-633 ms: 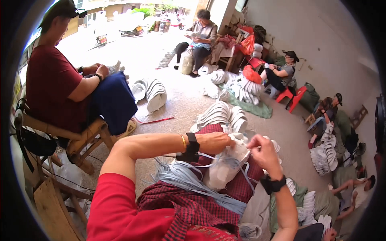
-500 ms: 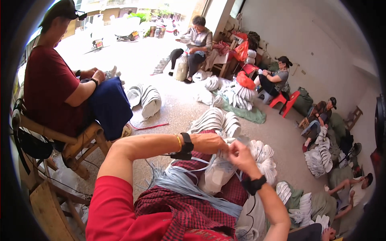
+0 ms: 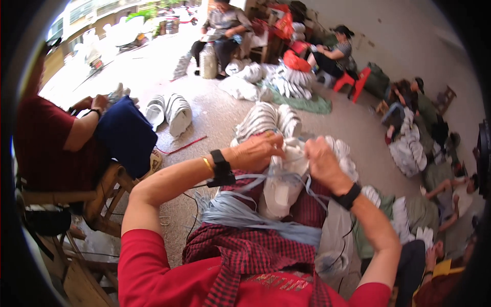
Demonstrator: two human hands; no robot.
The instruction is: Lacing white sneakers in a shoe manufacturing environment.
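A white shoe (image 3: 280,192) rests on my lap, its sole end toward me, with pale blue lace (image 3: 313,188) strung loosely about it. My left hand (image 3: 258,152) is at the shoe's left side, fingers bent in a pinch on a lace. On the other side my right hand (image 3: 323,159) is closed, a lace running down from it. A bundle of pale blue laces (image 3: 245,217) lies across the red-and-black checked cloth (image 3: 215,248) on my lap. What sits right between the fingertips is partly hidden.
Rows of stacked white shoes (image 3: 260,122) stand just beyond my knees; more shoes (image 3: 179,115) are on the floor ahead left. At left a person in dark red (image 3: 51,138) sits on a wooden chair (image 3: 110,192). Other people sit near shoe piles. A thin black cable (image 3: 194,215) hangs beside my leg.
My hands have moved apart, the right one to the right and the left one to the left, and the shoe between them shows more fully. The view has tilted lower.
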